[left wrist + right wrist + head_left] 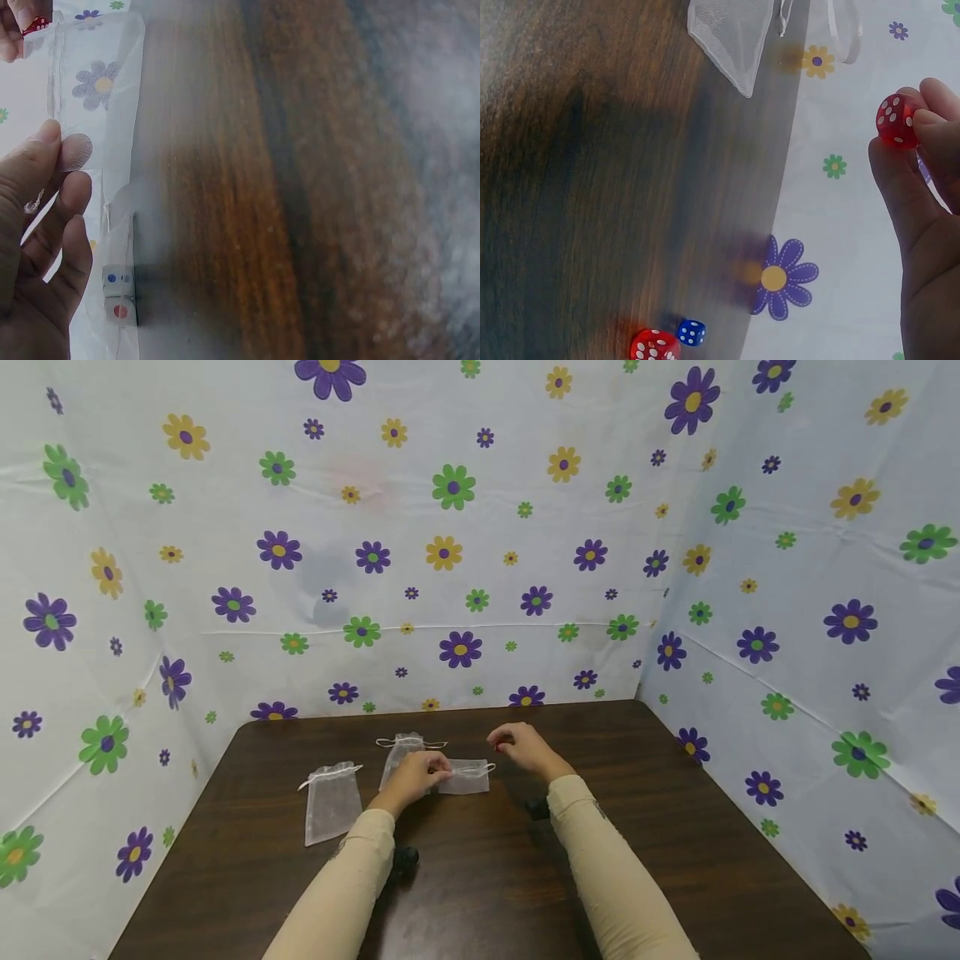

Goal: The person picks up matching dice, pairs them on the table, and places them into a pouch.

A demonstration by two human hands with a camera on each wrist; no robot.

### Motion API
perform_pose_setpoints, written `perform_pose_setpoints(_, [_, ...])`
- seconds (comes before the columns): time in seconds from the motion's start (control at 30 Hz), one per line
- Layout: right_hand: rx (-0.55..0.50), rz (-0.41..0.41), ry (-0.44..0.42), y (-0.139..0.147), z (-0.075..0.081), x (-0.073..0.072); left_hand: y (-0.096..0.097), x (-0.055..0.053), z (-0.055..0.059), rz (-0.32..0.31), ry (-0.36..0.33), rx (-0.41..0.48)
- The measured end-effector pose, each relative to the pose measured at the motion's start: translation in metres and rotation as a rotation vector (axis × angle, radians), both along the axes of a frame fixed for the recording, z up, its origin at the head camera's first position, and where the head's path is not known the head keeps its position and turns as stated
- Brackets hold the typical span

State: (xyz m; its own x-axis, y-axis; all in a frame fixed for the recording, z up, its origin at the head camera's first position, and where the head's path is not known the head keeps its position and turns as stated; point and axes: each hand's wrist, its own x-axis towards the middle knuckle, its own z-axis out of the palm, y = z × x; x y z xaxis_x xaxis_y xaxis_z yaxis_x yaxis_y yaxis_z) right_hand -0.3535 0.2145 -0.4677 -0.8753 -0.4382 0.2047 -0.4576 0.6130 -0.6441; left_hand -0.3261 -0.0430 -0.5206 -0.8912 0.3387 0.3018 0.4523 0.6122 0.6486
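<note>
Your left hand (412, 778) pinches a sheer bag (467, 782), partly hiding a second bag (401, 753) behind it; your right hand (525, 749) pinches a red die (895, 120), a blue die (691, 332) lying apart.

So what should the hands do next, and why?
Probably bring the red die to the mouth of the see-through bag, because the right hand pinches that die close by, while the left hand pinches the bag.

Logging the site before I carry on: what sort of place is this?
Probably a makeshift tabletop workspace: a dark brown wood-grain table walled by white flower-printed sheeting on three sides, with sheer white drawstring bags on it.
</note>
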Motion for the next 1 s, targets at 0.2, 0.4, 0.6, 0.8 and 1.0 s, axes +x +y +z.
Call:
perform_pose_setpoints(0.2, [-0.003, -0.010, -0.004, -0.001, 0.000, 0.001, 0.000, -0.002, -0.002, -0.018, 0.010, 0.004])
perform_pose_setpoints(0.4, [-0.005, -0.015, -0.007, -0.004, 0.002, 0.002, 0.000, -0.002, -0.002, -0.034, 0.015, 0.007])
perform_pose_setpoints(0.6, [-0.002, 0.000, -0.001, -0.006, 0.003, 0.001, -0.001, -0.001, 0.000, -0.033, 0.012, 0.004])
perform_pose_setpoints(0.8, [0.000, 0.009, 0.006, -0.008, 0.004, 0.000, -0.002, -0.002, 0.000, -0.031, 0.033, 0.006])
perform_pose_setpoints(1.0, [-0.002, 0.002, -0.007, -0.011, 0.006, 0.000, -0.003, -0.002, 0.000, -0.030, 0.025, 0.013])
